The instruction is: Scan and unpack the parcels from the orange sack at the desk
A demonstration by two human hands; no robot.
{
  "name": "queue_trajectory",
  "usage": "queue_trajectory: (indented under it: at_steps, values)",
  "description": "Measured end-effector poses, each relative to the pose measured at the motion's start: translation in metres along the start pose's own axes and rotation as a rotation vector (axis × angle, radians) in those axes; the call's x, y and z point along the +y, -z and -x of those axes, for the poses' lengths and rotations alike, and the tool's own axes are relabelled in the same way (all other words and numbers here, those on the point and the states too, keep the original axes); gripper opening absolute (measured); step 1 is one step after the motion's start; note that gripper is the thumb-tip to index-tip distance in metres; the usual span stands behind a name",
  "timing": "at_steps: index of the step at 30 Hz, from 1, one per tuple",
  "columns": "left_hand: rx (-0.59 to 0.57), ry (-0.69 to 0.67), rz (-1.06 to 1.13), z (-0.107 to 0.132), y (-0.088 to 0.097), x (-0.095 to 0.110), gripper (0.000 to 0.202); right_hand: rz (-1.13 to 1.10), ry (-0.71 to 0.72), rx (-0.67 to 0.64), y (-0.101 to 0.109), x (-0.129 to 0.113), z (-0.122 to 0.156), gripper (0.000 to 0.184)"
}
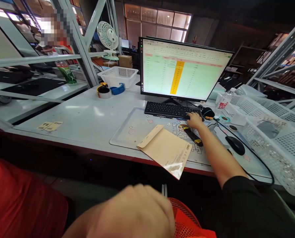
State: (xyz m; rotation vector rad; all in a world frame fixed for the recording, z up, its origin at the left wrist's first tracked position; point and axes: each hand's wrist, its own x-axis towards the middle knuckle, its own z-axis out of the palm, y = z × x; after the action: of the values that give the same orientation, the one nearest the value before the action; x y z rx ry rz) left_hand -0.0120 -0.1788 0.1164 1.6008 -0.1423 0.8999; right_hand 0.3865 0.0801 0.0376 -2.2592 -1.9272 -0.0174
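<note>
Left hand [135,215], near, blurred: grip indeterminable. Right hand [195,120]: fingers loosely bent on keyboard [162,108]; light, single keystrokes advisable.

The right arm [218,155] reaches forward, right hand [195,120] palm down; the left hand [137,213], blurred, bends low and near.

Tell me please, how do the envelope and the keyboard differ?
The envelope is tan, the keyboard black. The envelope overhangs the front of the desk; the keyboard lies wholly on it. The right hand is on the keyboard; the envelope is untouched. Both rest on the desk.
</note>
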Motion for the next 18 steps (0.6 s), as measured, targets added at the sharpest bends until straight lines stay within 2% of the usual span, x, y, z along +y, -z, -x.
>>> queue_trajectory:
  at_steps: [1, 2, 3, 4, 5, 6, 7, 8, 10, 11, 13, 16, 18]
  values:
    - [0.142, -0.047, -0.052, -0.005, 0.009, -0.007, 0.037, -0.008, -0.010, -0.014, -0.004, -0.002, -0.006, 0.055]
    - [0.292, -0.040, -0.152, -0.010, 0.021, -0.017, 0.033, -0.016, -0.018, -0.023, -0.006, -0.004, -0.011, 0.055]
    - [0.453, 0.028, -0.307, -0.013, 0.034, -0.029, 0.034, -0.025, -0.022, -0.031, -0.007, -0.005, -0.013, 0.054]
    - [0.593, 0.148, -0.515, -0.015, 0.048, -0.042, 0.034, -0.034, -0.023, -0.037, -0.007, -0.005, -0.014, 0.053]
    - [0.682, 0.312, -0.746, -0.017, 0.062, -0.057, 0.035, -0.044, -0.021, -0.040, -0.005, -0.006, -0.014, 0.052]
    - [0.713, 0.473, -0.962, -0.017, 0.076, -0.072, 0.039, -0.056, -0.015, -0.036, -0.003, -0.008, -0.013, 0.052]
    - [0.694, 0.625, -1.143, -0.015, 0.089, -0.086, 0.047, -0.069, -0.004, -0.029, 0.001, -0.010, -0.012, 0.052]
    - [0.634, 0.762, -1.268, -0.013, 0.099, -0.098, 0.056, -0.086, 0.012, -0.021, 0.005, -0.015, -0.009, 0.053]
    - [0.506, 0.912, -1.405, -0.008, 0.113, -0.117, 0.060, -0.131, 0.073, -0.017, 0.012, -0.027, 0.000, 0.053]
    - [0.470, 0.929, -1.440, -0.005, 0.116, -0.124, 0.052, -0.159, 0.117, -0.026, 0.015, -0.036, 0.006, 0.052]
    - [0.472, 0.875, -1.490, 0.002, 0.118, -0.130, 0.031, -0.226, 0.218, -0.075, 0.018, -0.055, 0.024, 0.049]
    - [0.583, 0.727, -1.488, 0.013, 0.111, -0.133, 0.023, -0.317, 0.336, -0.171, 0.023, -0.079, 0.063, 0.054]
    - [0.691, 0.526, -1.448, 0.020, 0.101, -0.131, 0.019, -0.465, 0.373, -0.307, 0.031, -0.081, 0.094, 0.061]
